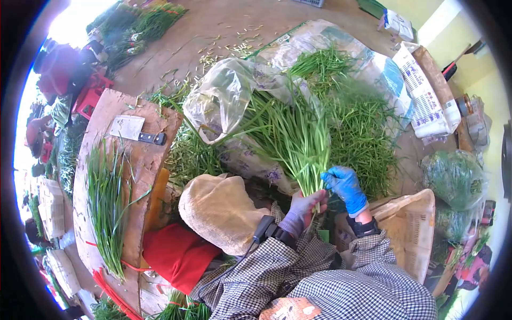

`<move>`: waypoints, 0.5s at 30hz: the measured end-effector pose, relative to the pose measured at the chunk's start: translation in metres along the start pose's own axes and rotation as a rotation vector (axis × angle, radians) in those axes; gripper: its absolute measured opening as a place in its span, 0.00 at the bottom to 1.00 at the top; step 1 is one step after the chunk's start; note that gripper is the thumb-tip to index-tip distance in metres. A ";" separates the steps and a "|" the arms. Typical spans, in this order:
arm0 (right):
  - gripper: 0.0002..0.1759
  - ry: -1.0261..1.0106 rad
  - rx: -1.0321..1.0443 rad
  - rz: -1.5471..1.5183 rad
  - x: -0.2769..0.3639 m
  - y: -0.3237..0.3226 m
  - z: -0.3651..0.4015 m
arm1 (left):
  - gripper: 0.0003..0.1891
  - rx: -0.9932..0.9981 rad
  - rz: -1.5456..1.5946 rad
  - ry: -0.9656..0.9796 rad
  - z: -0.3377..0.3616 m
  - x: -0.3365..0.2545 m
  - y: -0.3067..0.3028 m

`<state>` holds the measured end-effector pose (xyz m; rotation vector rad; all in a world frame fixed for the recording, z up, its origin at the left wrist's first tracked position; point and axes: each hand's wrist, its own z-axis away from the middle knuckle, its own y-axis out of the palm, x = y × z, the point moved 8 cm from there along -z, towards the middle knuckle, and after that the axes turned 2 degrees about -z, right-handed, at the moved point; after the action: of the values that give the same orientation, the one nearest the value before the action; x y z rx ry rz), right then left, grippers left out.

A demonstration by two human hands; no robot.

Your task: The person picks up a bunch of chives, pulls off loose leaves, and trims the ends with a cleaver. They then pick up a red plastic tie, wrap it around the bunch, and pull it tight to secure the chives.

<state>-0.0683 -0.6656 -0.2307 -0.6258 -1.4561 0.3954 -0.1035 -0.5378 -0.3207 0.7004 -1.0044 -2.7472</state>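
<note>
My left hand (pixel 305 208), in a greyish-purple glove, is wrapped round the lower stems of a bunch of garlic chives (pixel 298 144). The leaves fan upward and away from me. Close on the right side of the stems is my right hand (pixel 345 188), in a blue glove. Its fingers are bent together at the edge of the bunch, and what they pinch, if anything, cannot be made out. A clear plastic bag (pixel 221 96) lies just beyond, partly under the leaves. Loose green trimmings (pixel 362 141) are heaped to the right of the bunch.
On the left, a wooden board (pixel 114 101) carries a cleaver (pixel 136 129), more chives (pixel 106 208) and red ties (pixel 109 290). A plastic crate (pixel 416 224) stands to the right. Plastic sheeting (pixel 330 33) covers the floor ahead. Other people (pixel 56 69) are at the far left.
</note>
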 end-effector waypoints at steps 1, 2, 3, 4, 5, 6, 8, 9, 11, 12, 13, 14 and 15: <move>0.14 0.062 -0.021 -0.078 -0.009 -0.003 0.002 | 0.13 0.025 0.016 0.004 0.002 -0.002 0.004; 0.14 0.125 -0.043 -0.157 -0.016 -0.004 0.006 | 0.14 0.050 0.031 0.007 0.005 -0.004 0.008; 0.14 0.160 -0.068 -0.278 -0.021 -0.005 0.009 | 0.14 0.051 0.029 0.002 0.009 -0.004 0.011; 0.14 0.163 -0.072 -0.279 -0.020 -0.007 0.009 | 0.14 0.062 0.040 -0.044 0.015 -0.004 0.017; 0.14 0.218 -0.105 -0.315 -0.024 -0.012 0.008 | 0.14 0.072 0.051 -0.089 0.020 -0.003 0.021; 0.14 0.273 -0.140 -0.352 -0.028 -0.015 0.007 | 0.14 0.072 0.047 -0.091 0.024 -0.005 0.024; 0.14 0.248 -0.150 -0.314 -0.026 -0.021 0.001 | 0.15 0.077 0.036 -0.111 0.029 -0.007 0.028; 0.13 0.260 -0.149 -0.323 -0.024 -0.023 -0.001 | 0.15 0.077 0.033 -0.111 0.023 -0.004 0.022; 0.13 0.270 -0.145 -0.334 -0.027 -0.023 -0.003 | 0.14 0.229 0.035 -0.154 0.015 0.002 0.022; 0.13 0.283 -0.119 -0.313 -0.034 -0.021 -0.004 | 0.14 0.226 0.034 -0.154 0.012 0.007 0.018; 0.12 0.295 -0.094 -0.291 -0.035 -0.019 -0.005 | 0.12 0.141 0.023 -0.119 0.017 0.001 0.018; 0.12 0.296 -0.094 -0.292 -0.035 -0.020 -0.006 | 0.11 0.056 0.011 -0.086 0.020 -0.004 0.015; 0.11 0.318 -0.095 -0.303 -0.035 -0.023 -0.006 | 0.11 0.055 0.009 -0.087 0.022 -0.004 0.015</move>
<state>-0.0688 -0.7053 -0.2445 -0.5069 -1.2424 -0.0116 -0.1101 -0.5360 -0.2948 0.5873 -1.1012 -2.7737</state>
